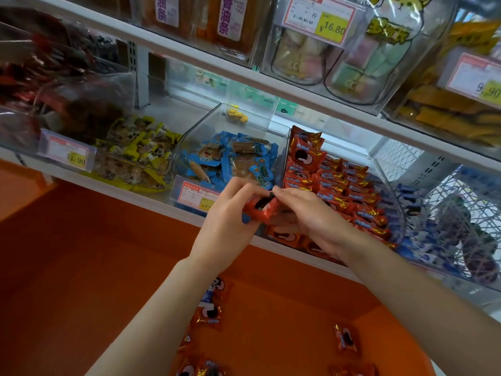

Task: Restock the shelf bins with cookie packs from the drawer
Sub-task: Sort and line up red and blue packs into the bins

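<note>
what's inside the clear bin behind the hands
Rows of red cookie packs on edge. Left hand, right hand and the held pack hide the front of the bin.

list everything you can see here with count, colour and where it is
held cookie pack: one, red, between both hands
binned cookie packs: many, red, rows in the clear bin right of centre
loose cookie packs: several, red, scattered on the drawer floor
drawer: one, orange, below the shelf
blue snack packs: many, blue, centre bin
yellow snack packs: many, yellow, bin to the left
blue-and-white packs: many, blue and white, far-right bin
price tags: at least four, red-bordered with yellow, on bin fronts
pastel sweets: many, pink and green, clear tubs on the upper shelf
left hand: one, grip on the held cookie pack
right hand: one, grip on the held cookie pack
</note>
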Tool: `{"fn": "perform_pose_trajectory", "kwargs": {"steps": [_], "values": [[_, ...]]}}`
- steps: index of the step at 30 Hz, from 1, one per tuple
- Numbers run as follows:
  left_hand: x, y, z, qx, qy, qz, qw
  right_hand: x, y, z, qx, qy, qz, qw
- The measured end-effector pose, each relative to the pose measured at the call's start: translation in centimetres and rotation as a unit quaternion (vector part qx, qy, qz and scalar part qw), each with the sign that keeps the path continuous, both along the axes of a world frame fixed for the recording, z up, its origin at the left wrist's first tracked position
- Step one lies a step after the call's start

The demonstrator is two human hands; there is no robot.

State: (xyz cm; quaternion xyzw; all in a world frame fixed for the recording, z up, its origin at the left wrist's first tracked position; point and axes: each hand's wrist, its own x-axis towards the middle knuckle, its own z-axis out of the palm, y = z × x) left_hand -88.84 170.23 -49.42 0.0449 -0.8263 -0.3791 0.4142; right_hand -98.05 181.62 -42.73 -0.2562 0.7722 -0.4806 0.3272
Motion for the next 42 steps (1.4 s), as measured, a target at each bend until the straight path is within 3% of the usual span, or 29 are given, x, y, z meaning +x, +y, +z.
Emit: {"fn": "perform_pose_trajectory", "kwargs": {"steps": [6, 10, 14, 16, 20, 23, 29, 33, 36, 39, 42], "values": [[0.0, 0.9, 0.1, 0.032, -0.031, -0.054, 0.998, -0.4, 0.7, 0.3, -0.071, 0.006, -0.053, 0.996], [0.1, 1.1, 1.0, 0.169, -0.032, -0.043, 0.984, -0.4, 1.0, 0.5, -0.061, -0.012, -0.035, 0.997], [0.0, 0.8, 1.4, 0.275, -0.017, -0.034, 0.961, -0.5, 1.7, 0.4, -0.018, 0.127, 0.014, 0.992], [0.0, 0.8, 1.5, 0.311, -0.008, -0.04, 0.949, -0.6, 1.7, 0.0, 0.0, 0.155, 0.01, 0.988], [-0.1, 1.1, 1.7, 0.404, 0.01, -0.076, 0.912, -0.2, 1.3, -0.5, -0.059, 0.029, -0.027, 0.997], [-0.4, 1.0, 1.4, 0.421, 0.016, -0.076, 0.904, 0.1, 1.1, -0.9, -0.139, -0.012, -0.068, 0.988], [-0.8, 1.6, 0.9, 0.335, -0.02, -0.031, 0.942, 1.5, 0.8, -2.4, -0.188, -0.012, -0.066, 0.98], [-1.1, 0.8, -0.4, 0.079, -0.111, 0.063, 0.989, 0.2, 0.8, -2.8, -0.182, 0.046, -0.107, 0.976], [-1.0, -0.1, -1.4, -0.067, -0.176, 0.104, 0.976, -1.9, 0.9, -2.1, -0.164, 0.144, -0.153, 0.964], [-1.3, -0.1, -2.0, -0.13, -0.241, 0.11, 0.955, -4.9, 1.1, -1.3, -0.112, 0.271, -0.195, 0.936], [-1.6, 0.2, -2.2, -0.161, -0.247, 0.133, 0.946, -8.6, 0.9, -1.0, -0.051, 0.384, -0.188, 0.902]]}}
